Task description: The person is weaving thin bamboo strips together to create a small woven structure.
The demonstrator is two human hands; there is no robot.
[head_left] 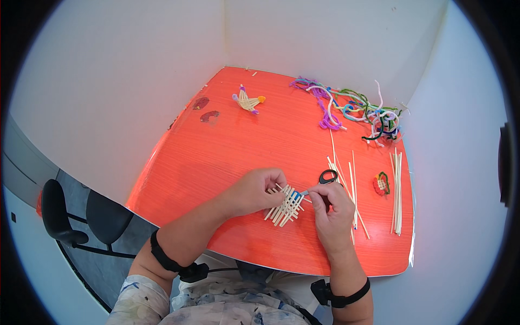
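A small mat of pale wooden sticks (285,207) woven with a blue strand lies on the orange table (227,162) in front of me. My left hand (254,190) pinches its upper left edge. My right hand (330,208) grips the right side of the mat, fingers curled around the blue strand. Black-handled scissors (326,177) lie just above my right hand, touching the loose sticks there.
Loose pale sticks (398,189) lie to the right, beside a small red woven piece (381,184). A tangle of coloured pipe cleaners (352,108) sits at the far right. A finished stick figure (247,101) and two dark red shapes (206,110) lie far left. A black chair (81,222) stands below left.
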